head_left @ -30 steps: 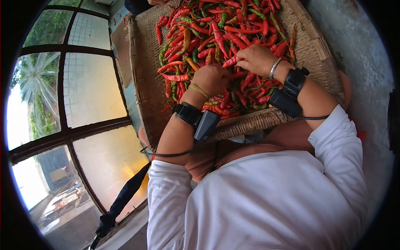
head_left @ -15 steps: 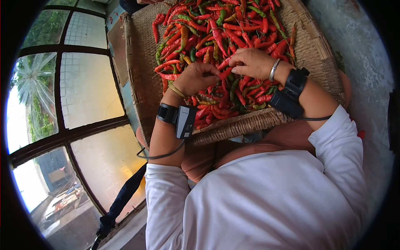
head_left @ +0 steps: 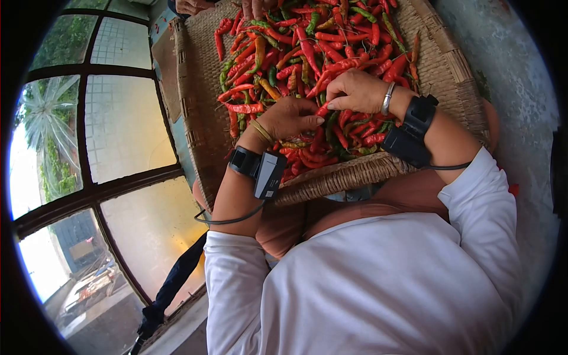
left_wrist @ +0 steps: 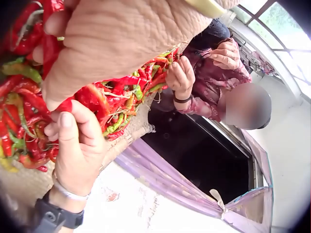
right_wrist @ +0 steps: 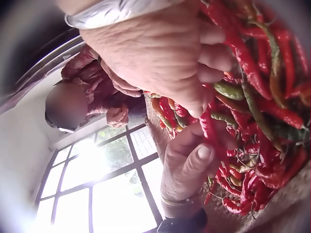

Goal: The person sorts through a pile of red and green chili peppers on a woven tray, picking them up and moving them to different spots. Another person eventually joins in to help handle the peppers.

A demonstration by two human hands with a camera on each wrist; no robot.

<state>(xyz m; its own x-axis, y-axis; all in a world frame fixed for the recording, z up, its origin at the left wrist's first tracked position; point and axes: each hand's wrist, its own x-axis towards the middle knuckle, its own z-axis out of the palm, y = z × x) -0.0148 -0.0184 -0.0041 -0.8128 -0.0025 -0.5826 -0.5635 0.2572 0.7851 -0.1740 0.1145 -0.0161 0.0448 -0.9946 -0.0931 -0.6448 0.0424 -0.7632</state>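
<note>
Caution: if the left hand (head_left: 288, 116) and right hand (head_left: 359, 92) pull unevenly, the 1 red chili (right_wrist: 208, 127) between them could tear, or slip into the heap (head_left: 307, 50). I see it above the woven tray (head_left: 337, 184), nearer the near edge. Right fingertips: closed, pinching the chili. Left fingers: curled about its other end.

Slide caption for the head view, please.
Left hand and right hand meet at a red chili over a woven tray of colourful peppers.
</note>
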